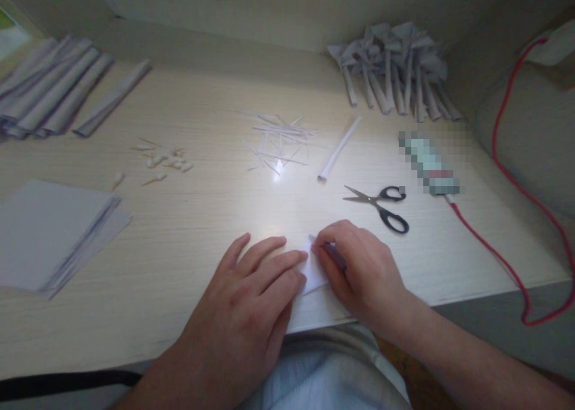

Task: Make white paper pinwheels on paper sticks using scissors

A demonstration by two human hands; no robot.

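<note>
A small piece of white paper [313, 273] lies near the table's front edge between my two hands. My left hand [256, 296] rests palm down with its fingers spread, the fingertips touching the paper's left side. On the right side, my right hand [359, 266] pinches the folded or rolled edge of the paper between thumb and fingers. Part of the paper is hidden under both hands. Scissors [370, 200] with black handles lie with blades apart beyond my right hand. A thin rolled paper tube [339, 148] lies behind them to the left.
Thin paper strips [281, 137] lie mid-table, with cotton-tipped sticks [168, 159] to their left. Square paper sheets [58, 230] are stacked at left, larger paper rolls [58, 92] behind. Paper tubes with crumpled tops [395, 68] fill the back right. A red cable [494, 254] runs from a blurred device [429, 163].
</note>
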